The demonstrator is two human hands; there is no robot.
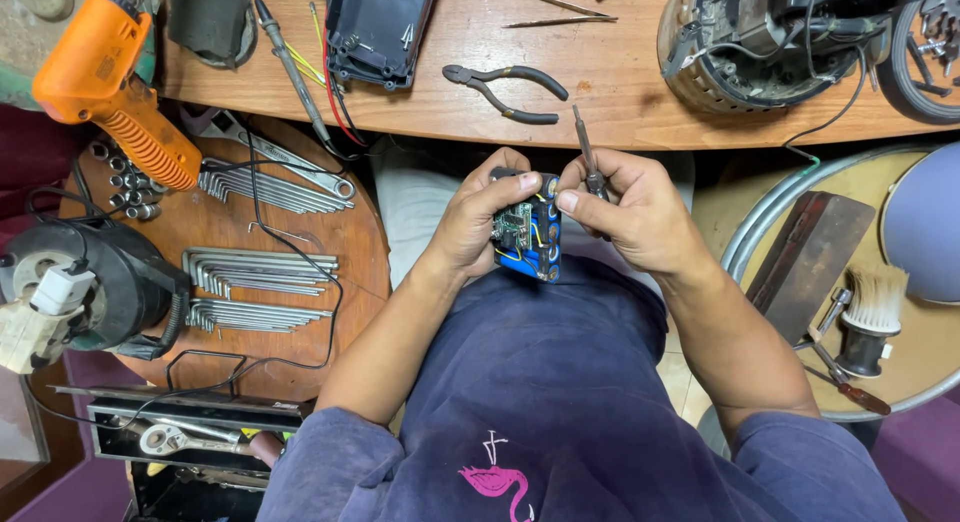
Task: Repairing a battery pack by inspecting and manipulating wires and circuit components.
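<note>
my left hand [470,222] is wrapped around the pack [528,229], a blue block of cells with a small green board [513,225] and thin wires on its face, held over my lap just below the bench [600,72] edge. my right hand [630,217] is closed on a screwdriver [588,157], shaft pointing up, thumb tip touching the pack's top corner. i'd judge the pack dense and stiff for its size, the shrink wrap a bit slick, so the grip belongs on the 2 long wrapped sides, where my left fingers already sit. the board and its solder joints look fragile, and the wires could snag, so i'd keep pressure off that face. pliers [505,87] lie on the bench, well apart from my hands.
</note>
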